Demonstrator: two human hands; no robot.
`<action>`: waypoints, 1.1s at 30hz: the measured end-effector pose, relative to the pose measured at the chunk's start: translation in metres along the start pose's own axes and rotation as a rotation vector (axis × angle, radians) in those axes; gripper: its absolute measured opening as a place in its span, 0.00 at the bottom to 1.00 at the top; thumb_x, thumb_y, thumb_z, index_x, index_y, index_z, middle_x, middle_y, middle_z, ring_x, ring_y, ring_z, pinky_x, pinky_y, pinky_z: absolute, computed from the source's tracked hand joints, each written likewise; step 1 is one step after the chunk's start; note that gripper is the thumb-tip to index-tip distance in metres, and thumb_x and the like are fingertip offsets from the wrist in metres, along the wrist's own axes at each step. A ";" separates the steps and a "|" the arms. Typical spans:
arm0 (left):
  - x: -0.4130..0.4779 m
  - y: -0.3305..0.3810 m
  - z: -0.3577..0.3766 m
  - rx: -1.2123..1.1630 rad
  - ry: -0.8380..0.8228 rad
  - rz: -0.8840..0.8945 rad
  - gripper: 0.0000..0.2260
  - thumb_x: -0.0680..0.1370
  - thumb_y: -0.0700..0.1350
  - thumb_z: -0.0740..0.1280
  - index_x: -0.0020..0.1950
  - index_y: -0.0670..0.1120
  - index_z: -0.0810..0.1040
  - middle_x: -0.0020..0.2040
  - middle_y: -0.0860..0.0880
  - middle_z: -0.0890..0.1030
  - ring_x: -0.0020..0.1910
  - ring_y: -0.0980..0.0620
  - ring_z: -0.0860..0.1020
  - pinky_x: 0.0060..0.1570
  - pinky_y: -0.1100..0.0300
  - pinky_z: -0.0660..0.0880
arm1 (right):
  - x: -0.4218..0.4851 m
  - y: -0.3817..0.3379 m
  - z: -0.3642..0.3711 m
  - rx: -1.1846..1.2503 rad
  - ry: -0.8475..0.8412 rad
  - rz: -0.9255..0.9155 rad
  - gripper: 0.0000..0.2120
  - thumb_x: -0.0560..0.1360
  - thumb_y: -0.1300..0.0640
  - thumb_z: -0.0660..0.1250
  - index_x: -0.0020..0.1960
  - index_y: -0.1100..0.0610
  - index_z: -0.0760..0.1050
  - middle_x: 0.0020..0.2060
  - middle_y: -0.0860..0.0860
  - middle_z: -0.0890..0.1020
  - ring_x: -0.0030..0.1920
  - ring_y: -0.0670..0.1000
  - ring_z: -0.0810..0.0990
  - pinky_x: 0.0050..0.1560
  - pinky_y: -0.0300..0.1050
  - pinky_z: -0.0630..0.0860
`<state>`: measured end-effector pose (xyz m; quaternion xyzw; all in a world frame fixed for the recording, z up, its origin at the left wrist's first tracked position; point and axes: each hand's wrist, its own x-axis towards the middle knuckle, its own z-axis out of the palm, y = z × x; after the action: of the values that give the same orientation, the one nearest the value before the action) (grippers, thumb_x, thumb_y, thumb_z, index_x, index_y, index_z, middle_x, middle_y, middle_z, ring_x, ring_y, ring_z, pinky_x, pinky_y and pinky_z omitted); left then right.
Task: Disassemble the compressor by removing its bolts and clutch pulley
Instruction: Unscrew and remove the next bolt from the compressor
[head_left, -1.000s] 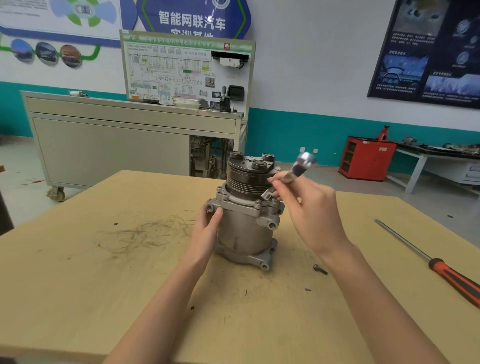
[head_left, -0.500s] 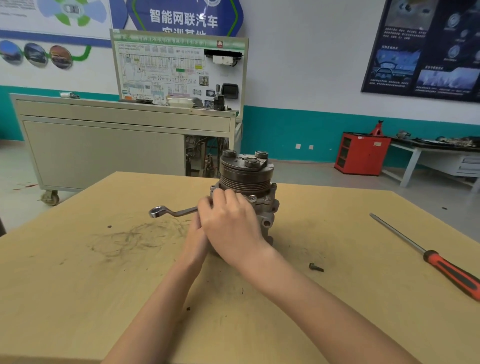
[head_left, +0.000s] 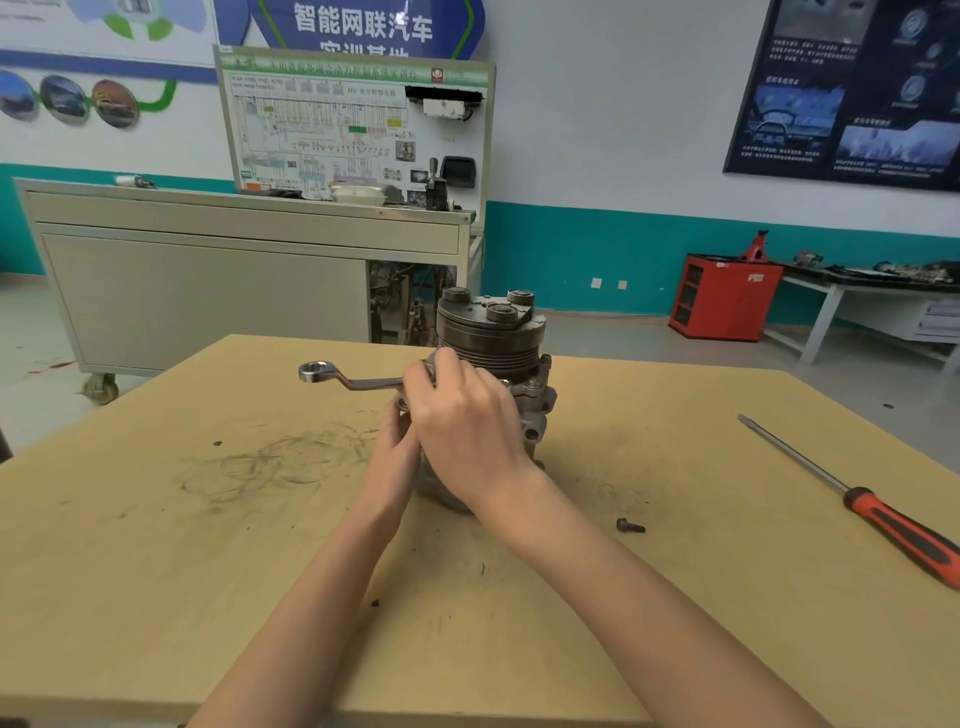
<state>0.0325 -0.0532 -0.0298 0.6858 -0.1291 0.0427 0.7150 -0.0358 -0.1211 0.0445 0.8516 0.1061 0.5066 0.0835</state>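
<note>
Head: one compressor (head_left: 491, 338), one wrench (head_left: 353, 383), one bolt (head_left: 630, 526)

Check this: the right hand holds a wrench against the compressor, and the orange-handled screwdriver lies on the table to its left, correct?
No. The head view shows the orange-handled screwdriver on the table to the right of the compressor, not left. The right hand does hold the wrench against the compressor.

Dull grey cast-metal compressor (head_left: 524, 395), shiny polished metal wrench (head_left: 343, 378), matt scuffed wooden table (head_left: 156, 571).
</note>
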 end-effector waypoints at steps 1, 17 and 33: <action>0.001 -0.001 0.000 0.006 0.005 -0.001 0.16 0.80 0.39 0.59 0.68 0.35 0.68 0.62 0.30 0.72 0.60 0.44 0.69 0.54 0.41 0.68 | 0.001 -0.002 0.002 -0.003 0.000 0.005 0.04 0.70 0.63 0.65 0.41 0.59 0.79 0.33 0.53 0.78 0.31 0.49 0.78 0.31 0.40 0.75; 0.001 0.002 -0.001 -0.166 -0.064 -0.048 0.08 0.80 0.53 0.61 0.58 0.65 0.69 0.54 0.68 0.73 0.63 0.57 0.72 0.45 0.72 0.65 | -0.051 0.105 -0.004 1.437 0.084 0.682 0.12 0.80 0.64 0.55 0.46 0.59 0.77 0.45 0.53 0.84 0.42 0.54 0.84 0.43 0.42 0.80; 0.001 0.002 -0.002 -0.145 -0.079 -0.008 0.11 0.81 0.53 0.60 0.62 0.61 0.67 0.54 0.68 0.73 0.60 0.60 0.72 0.44 0.73 0.66 | -0.005 0.122 -0.012 1.179 0.077 0.666 0.10 0.80 0.59 0.59 0.44 0.58 0.76 0.37 0.53 0.84 0.34 0.50 0.84 0.35 0.39 0.80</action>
<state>0.0335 -0.0512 -0.0278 0.6337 -0.1573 0.0029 0.7574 -0.0372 -0.2396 0.0766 0.7234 0.0996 0.3925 -0.5592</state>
